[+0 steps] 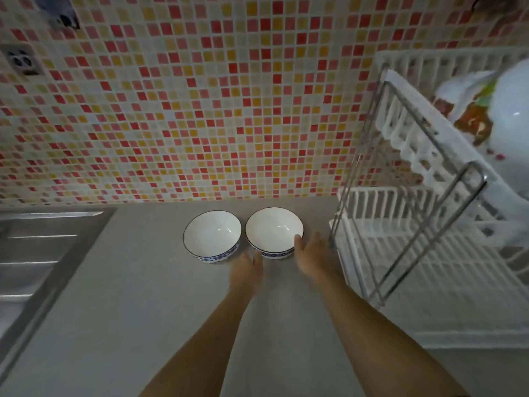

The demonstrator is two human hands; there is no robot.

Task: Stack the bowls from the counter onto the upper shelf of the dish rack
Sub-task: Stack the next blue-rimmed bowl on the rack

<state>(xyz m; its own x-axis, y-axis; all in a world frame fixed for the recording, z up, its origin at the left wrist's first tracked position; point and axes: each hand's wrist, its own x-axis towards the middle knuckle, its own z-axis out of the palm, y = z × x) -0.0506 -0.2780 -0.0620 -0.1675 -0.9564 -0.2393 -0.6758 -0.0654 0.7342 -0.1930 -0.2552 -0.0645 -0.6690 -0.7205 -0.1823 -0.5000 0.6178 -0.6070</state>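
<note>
Two white bowls with blue patterned bases stand side by side on the grey counter near the wall, the left bowl [212,234] and the right bowl [273,229]. My right hand [310,255] holds the right bowl's right rim, thumb over the edge. My left hand [247,269] touches the same bowl's lower left side, in the gap between the two bowls. The white two-tier dish rack [415,179] stands at the right; its upper shelf [412,133] holds white dishes [509,121].
A steel sink with a ribbed drainboard [43,253] lies at the left. A red and yellow mosaic tile wall [200,96] rises behind the counter, with a wall socket [21,61] at upper left. The rack's lower shelf [400,247] sits by my right hand.
</note>
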